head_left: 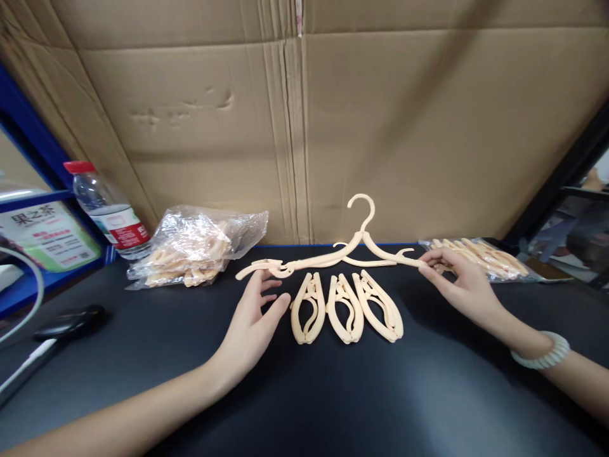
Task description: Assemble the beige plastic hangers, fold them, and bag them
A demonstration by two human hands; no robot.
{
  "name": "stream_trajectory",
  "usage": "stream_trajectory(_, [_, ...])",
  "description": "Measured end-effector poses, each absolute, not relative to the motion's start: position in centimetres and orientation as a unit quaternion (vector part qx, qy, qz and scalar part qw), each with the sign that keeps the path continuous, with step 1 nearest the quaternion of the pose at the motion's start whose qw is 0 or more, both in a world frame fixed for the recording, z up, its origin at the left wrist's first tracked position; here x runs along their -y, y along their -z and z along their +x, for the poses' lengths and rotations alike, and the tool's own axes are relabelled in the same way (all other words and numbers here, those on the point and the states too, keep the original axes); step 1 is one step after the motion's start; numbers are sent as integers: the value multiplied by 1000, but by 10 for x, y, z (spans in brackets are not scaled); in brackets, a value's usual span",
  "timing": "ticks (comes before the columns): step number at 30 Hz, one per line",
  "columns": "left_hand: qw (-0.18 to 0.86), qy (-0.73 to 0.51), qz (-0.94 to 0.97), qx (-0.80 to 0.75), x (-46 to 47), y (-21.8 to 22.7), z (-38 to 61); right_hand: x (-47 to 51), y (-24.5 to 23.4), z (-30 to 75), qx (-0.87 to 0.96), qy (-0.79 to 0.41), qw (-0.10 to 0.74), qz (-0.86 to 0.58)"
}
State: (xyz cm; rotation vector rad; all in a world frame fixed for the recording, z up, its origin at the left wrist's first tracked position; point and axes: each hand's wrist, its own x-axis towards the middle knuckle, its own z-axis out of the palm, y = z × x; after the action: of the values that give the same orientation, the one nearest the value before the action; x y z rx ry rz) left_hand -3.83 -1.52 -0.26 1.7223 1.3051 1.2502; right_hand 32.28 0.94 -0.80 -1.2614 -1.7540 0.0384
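Observation:
A cream plastic folding hanger (354, 246) lies unfolded on the black table, its hook pointing away from me. My right hand (459, 282) pinches the tip of its right arm. My left hand (254, 314) is open with fingers spread, just below the hanger's left arm tip, fingertips close to it. Three folded cream hangers (346, 306) lie side by side between my hands, in front of the open one.
A clear bag of cream hangers (195, 251) lies at the back left, another bag (485, 257) at the back right. A water bottle (107, 209) stands far left. A cardboard wall (304, 114) rises behind the black table (333, 393). A dark object (69, 320) lies at left.

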Motion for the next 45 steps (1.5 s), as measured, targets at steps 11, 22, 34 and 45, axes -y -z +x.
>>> stream_trajectory(11, [145, -406, 810, -398, 31, -3, -35, 19, 1, 297, 774, 30, 430, -464])
stream_trajectory(22, [201, -410, 762, -458, 26, -8, -37, 20, -7, 296, 804, 314, 311, -398])
stream_trajectory(34, [191, -404, 785, -430, 30, -9, -36, 35, -7, 287, 764, 336, 320, -448])
stream_trajectory(45, [189, -407, 784, -428, 31, -9, -35, 39, -7, 274, 715, -198, 501, -445])
